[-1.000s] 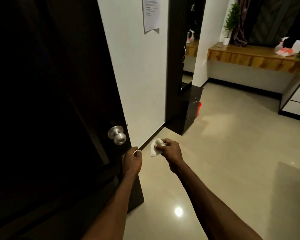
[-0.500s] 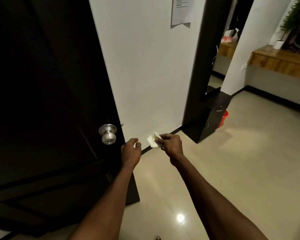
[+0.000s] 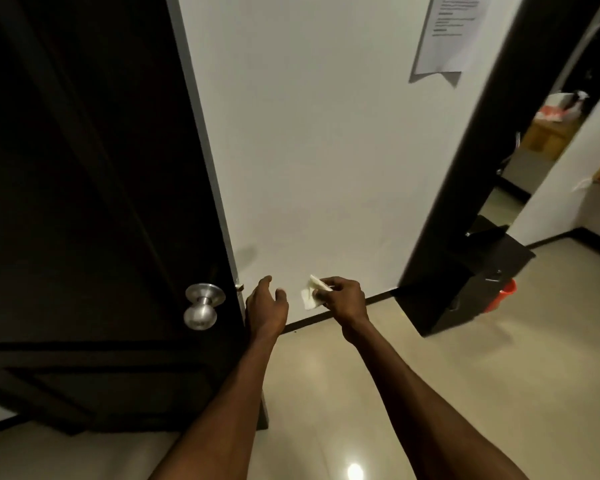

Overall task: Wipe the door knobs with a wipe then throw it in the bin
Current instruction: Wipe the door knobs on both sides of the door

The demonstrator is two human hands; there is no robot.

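A small, crumpled white wipe (image 3: 311, 292) is pinched in the right hand's (image 3: 343, 299) grip, while the left hand (image 3: 266, 306) hangs loose-fingered beside the round silver door knob (image 3: 201, 310).

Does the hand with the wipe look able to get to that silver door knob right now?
Probably yes. The right hand pinches the wipe not far right of the door knob. Only the open left hand sits between them, beside the door edge, and it could shift aside.

One printed paper notice (image 3: 442, 32) hangs on the white wall (image 3: 326, 150). Its lines of text are too small and blurred to read. No other lettering is legible.
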